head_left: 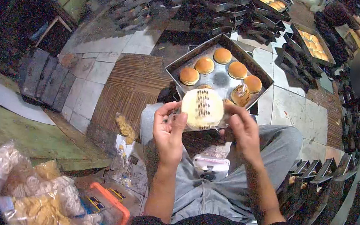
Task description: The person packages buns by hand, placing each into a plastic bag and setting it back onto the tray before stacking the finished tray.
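A pale, round bun [202, 107] with rows of small dark marks across its face is held up in front of me, apparently in a clear wrapper. My left hand [169, 129] grips its left edge between thumb and fingers. At its right edge, my right hand [245, 131] is closed with bent fingers. Just beyond lies a square metal tray [176, 67] with several browned buns [223, 55] in it. One bun in a dark-printed clear wrapper [240, 95] sits at the tray's right side. The held bun hides the tray's near part.
Stacks of dark metal trays [214, 9] stand at the back and along the right. More buns fill a tray [314, 47] at the far right, near another person [339, 19]. Plastic bags [42, 194] and an orange-rimmed crate [112, 196] are at lower left. A white box [211, 165] lies between my legs.
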The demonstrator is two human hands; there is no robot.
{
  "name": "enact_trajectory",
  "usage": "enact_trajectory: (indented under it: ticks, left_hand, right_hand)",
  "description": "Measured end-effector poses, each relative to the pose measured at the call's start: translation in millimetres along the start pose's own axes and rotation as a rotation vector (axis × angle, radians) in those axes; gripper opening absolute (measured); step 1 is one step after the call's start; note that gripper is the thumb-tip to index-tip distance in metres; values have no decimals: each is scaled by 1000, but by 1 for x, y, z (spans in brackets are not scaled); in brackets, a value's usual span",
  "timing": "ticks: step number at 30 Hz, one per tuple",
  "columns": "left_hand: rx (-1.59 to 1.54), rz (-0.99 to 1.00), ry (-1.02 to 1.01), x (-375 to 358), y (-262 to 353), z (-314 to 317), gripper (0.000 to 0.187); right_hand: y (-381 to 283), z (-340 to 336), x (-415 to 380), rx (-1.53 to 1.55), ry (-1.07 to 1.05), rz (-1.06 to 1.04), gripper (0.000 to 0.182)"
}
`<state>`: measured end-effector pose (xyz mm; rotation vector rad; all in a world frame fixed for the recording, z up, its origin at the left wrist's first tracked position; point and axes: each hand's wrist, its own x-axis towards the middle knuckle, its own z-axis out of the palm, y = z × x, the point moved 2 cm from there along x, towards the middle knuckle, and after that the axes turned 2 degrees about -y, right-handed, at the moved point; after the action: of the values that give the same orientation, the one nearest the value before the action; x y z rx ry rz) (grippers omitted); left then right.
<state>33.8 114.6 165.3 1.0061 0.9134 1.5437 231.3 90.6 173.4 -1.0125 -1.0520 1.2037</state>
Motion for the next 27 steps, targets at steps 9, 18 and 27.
enact_trajectory:
  ticks: [9,18,27]
  left_hand:
    - [202,156,-99,-24,17,-16,17]
    - [627,-81,59,-41,16,-66,20]
    - [139,-32,101,-47,58,-113,18]
  right_hand:
    - [46,-10,1,121,-9,169,18]
    - [15,30,-14,-547,-55,-219,11]
    - [22,79,12,73,-276,160,15]
